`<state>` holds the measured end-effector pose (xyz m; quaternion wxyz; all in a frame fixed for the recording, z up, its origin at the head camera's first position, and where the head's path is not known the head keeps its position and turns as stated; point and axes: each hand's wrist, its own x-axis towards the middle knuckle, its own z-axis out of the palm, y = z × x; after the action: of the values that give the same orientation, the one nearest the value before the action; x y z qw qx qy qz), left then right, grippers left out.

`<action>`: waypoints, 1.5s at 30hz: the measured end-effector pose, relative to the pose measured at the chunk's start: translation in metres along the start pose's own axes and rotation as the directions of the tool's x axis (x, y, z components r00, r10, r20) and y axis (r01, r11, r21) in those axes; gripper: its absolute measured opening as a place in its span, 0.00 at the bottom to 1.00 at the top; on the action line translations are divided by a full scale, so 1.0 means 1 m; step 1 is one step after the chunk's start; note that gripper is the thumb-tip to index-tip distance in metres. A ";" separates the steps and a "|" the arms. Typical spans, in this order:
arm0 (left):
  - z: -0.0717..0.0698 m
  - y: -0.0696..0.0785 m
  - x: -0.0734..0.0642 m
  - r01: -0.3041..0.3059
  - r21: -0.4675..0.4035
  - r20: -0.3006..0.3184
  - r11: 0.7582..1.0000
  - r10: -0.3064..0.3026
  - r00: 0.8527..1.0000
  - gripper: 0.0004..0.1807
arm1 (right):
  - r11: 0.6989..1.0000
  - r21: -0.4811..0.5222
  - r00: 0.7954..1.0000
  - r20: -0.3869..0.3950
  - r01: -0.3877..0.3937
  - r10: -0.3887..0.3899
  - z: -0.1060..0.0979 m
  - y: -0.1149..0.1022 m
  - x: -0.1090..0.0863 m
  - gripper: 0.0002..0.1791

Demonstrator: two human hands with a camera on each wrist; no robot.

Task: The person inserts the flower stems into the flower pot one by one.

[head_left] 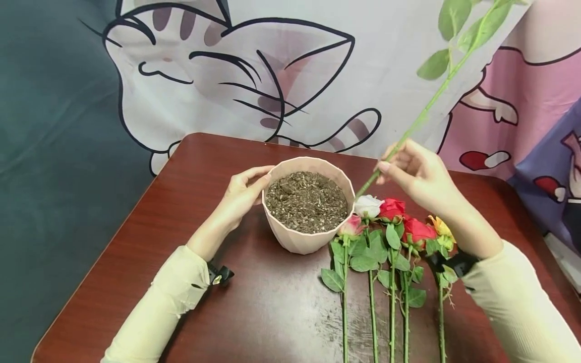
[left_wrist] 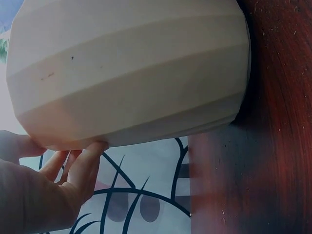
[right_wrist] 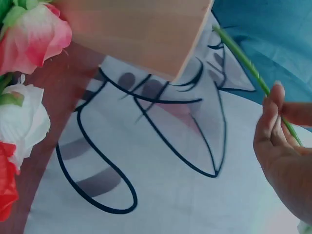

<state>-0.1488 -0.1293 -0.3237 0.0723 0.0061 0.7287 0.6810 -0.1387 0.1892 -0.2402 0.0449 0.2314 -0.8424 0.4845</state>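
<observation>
A pale pink faceted flowerpot (head_left: 299, 242) full of dark soil (head_left: 308, 204) stands on the table. My left hand (head_left: 236, 199) holds its left side, thumb close to the rim and fingertips against the outer wall, as the left wrist view shows. Between thumb and fingers, my right hand (head_left: 422, 176) pinches a green flower stem (head_left: 424, 116) with leaves (head_left: 433, 64). The stem slants up to the right; its bloom is out of view. In the right wrist view, the bare lower end of the stem (right_wrist: 243, 61) sits above the pot's rim, apart from the soil.
Several artificial roses lie right of the pot, stems toward me: a pink one (head_left: 351, 225), a white one (head_left: 368, 206), red ones (head_left: 417, 230) and a yellow one (head_left: 442, 233). A cartoon cat curtain (head_left: 308, 45) hangs behind the brown table (head_left: 209, 166).
</observation>
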 end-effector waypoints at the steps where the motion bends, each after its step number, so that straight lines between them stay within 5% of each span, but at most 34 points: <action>1: 0.000 0.000 0.000 -0.006 0.003 0.000 1.000 0.006 1.000 0.19 | 1.000 0.012 1.000 -0.014 0.010 -0.010 0.003 0.002 0.008 0.05; 10: 0.003 0.001 0.001 -0.019 -0.012 0.010 1.000 0.019 1.000 0.18 | 0.997 0.061 0.998 -0.045 0.056 -0.053 0.041 0.023 0.056 0.10; 18: 0.005 -0.001 0.001 -0.020 -0.009 -0.013 1.000 0.020 1.000 0.17 | 0.979 -0.032 0.976 0.084 0.203 -0.199 0.073 0.032 0.082 0.10; 24: 0.004 -0.001 0.000 -0.021 0.009 -0.028 1.000 0.021 0.999 0.17 | 0.959 -0.138 0.962 0.153 0.246 -0.224 0.088 0.033 0.090 0.09; 29: 0.004 -0.002 -0.001 -0.024 0.001 -0.030 1.000 0.024 0.999 0.17 | 0.952 -0.130 0.948 0.195 0.278 -0.250 0.094 0.034 0.093 0.09; 41: 0.004 -0.002 -0.001 -0.019 -0.027 -0.014 0.999 0.019 1.000 0.17 | 0.915 -0.096 0.860 0.394 0.391 -0.326 0.098 0.035 0.104 0.07; 45: 0.002 -0.002 -0.001 -0.023 -0.007 -0.021 1.000 0.023 1.000 0.18 | 0.875 -0.111 0.829 0.396 0.470 -0.395 0.104 0.037 0.103 0.07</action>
<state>-0.1475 -0.1274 -0.3262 0.0568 0.0069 0.7269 0.6843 -0.2308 0.0825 -0.2939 0.0219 0.4962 -0.8062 0.3214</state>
